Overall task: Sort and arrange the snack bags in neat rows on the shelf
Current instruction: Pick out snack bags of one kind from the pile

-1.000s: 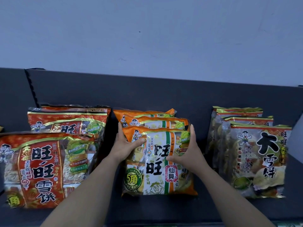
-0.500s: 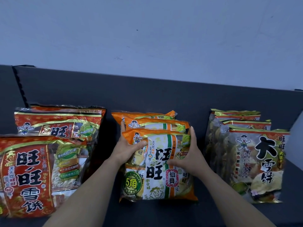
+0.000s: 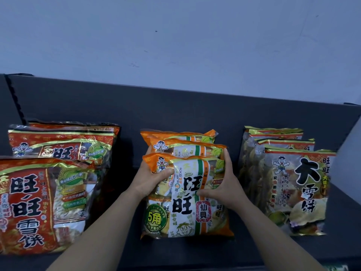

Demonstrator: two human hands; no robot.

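Note:
Three rows of snack bags stand on a dark shelf [image 3: 195,249]. In the middle is the front orange bag [image 3: 185,210], with two more orange bags [image 3: 187,148] behind it. My left hand [image 3: 150,180] grips the front orange bag at its upper left side, thumb across its face. My right hand [image 3: 222,189] grips its upper right side, fingers reaching up along the edge. To the left stand the red bags [image 3: 35,208]; to the right stand the clear bags with gold trim [image 3: 297,188].
A dark back panel [image 3: 175,112] rises behind the bags, with a pale wall above it. Gaps of bare shelf separate the three rows. A light side panel [image 3: 351,137] stands at the far right.
Both hands have closed tighter round the front orange bag and pulled its top slightly forward. The view has shifted a little to the right.

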